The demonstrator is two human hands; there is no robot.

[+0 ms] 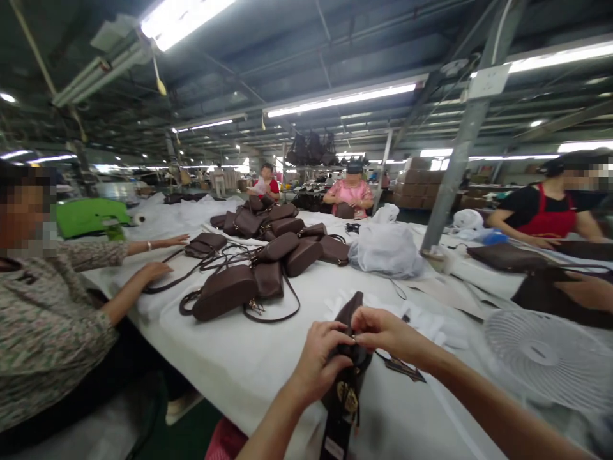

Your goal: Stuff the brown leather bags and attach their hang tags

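Both my hands on a dark brown bag at the lower centre

I have a small dark brown leather-like bag (363, 365) on the table just right of the lower centre of the frame, its narrow top pointing away from me. My left hand (318, 363) is partly closed at its left side, fingers bent over it and thumb laid lower down. My right hand (383, 331) is nearly closed, its thumb and forefinger pinched together at the upper part; what small piece sits between those fingertips I cannot tell. Below my hands shows a round gold-coloured emblem (347, 396), and at the bottom edge of the frame a white printed label (334, 448).

Beneath lies a broad white table covering (258, 367). Across the middle of the frame is a heap of dark brown rounded bags (282, 252) with thin straps, and just right of it a bundle of cloudy plastic wrapping (387, 249). A white round fan (541, 354) is at the lower right, beyond my right forearm. At the left edge, a co-worker in a floral top (43, 332) reaches towards the heap; one in pink (353, 191) stands beyond the table, and one in a red apron (550, 217) works at the right.
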